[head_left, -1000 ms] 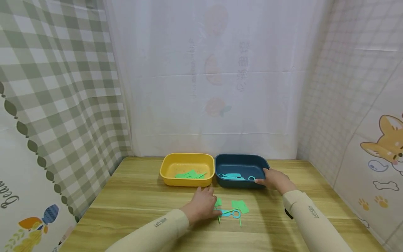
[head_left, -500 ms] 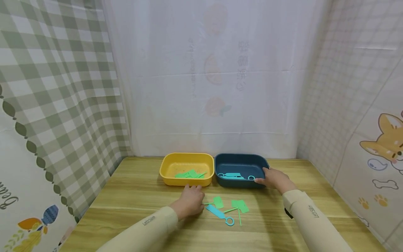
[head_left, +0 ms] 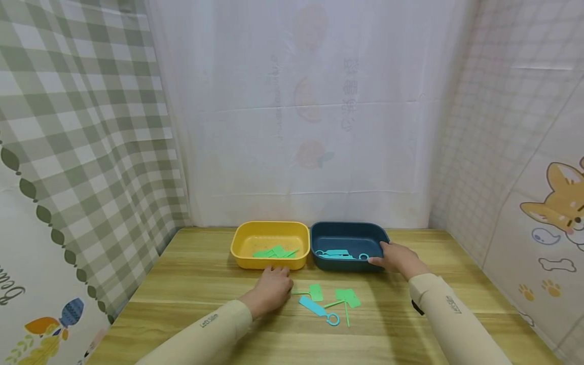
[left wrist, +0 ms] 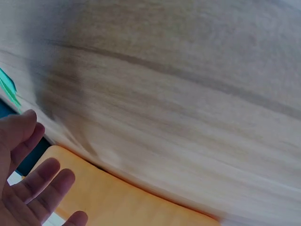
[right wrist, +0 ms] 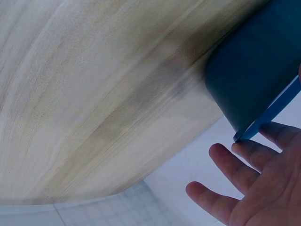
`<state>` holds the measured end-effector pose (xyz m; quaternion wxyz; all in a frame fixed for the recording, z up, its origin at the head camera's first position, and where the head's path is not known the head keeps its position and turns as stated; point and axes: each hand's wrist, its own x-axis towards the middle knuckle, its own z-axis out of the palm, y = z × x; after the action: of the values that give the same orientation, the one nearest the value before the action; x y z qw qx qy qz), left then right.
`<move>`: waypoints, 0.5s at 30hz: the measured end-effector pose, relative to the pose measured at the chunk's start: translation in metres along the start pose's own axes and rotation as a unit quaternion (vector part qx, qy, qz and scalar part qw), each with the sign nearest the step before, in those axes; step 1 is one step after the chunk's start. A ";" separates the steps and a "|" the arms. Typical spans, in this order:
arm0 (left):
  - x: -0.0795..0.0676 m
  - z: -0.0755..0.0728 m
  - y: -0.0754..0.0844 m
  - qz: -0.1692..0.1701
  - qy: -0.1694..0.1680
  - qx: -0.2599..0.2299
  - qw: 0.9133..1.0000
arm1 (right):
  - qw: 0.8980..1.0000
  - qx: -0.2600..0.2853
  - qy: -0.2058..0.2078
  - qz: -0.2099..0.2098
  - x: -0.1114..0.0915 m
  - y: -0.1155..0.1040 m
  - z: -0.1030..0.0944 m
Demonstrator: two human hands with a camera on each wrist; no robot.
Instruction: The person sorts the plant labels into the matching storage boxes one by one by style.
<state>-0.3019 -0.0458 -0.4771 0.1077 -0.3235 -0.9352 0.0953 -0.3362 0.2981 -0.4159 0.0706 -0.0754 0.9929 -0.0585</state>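
Observation:
In the head view my left hand is low over the table in front of the yellow bin. Its fingers look relaxed in the left wrist view, thumb near the index fingertip. The thin stem of a green flat tag ends beside this hand; I see no grip on it. To the right lie a light-blue tag with a ring end and two overlapping green tags. At the right end of the dark blue bin, my right hand touches the rim with fairly straight fingers.
Several green tags lie in the yellow bin, and several light-blue ring tags in the dark blue one. Both bins stand side by side near the back curtain. A checked curtain hangs on the left.
My left hand has moved left, away from the light-blue tag. That tag now lies turned, its ring nearer me. The green tag's stem has swung leftward. My right hand stays at the dark bin.

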 end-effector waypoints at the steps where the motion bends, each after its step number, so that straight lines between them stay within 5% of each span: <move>1: 0.000 0.000 -0.001 -0.002 0.005 0.000 1.000 | 1.000 0.001 0.000 0.000 0.000 0.000 0.000; 15: 0.003 -0.004 -0.009 -0.007 0.058 -0.013 0.998 | 1.000 -0.001 -0.001 0.002 0.000 0.000 0.000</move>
<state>-0.3085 -0.0508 -0.4705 0.1583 -0.3236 -0.9307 0.0639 -0.3360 0.2982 -0.4155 0.0717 -0.0735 0.9931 -0.0572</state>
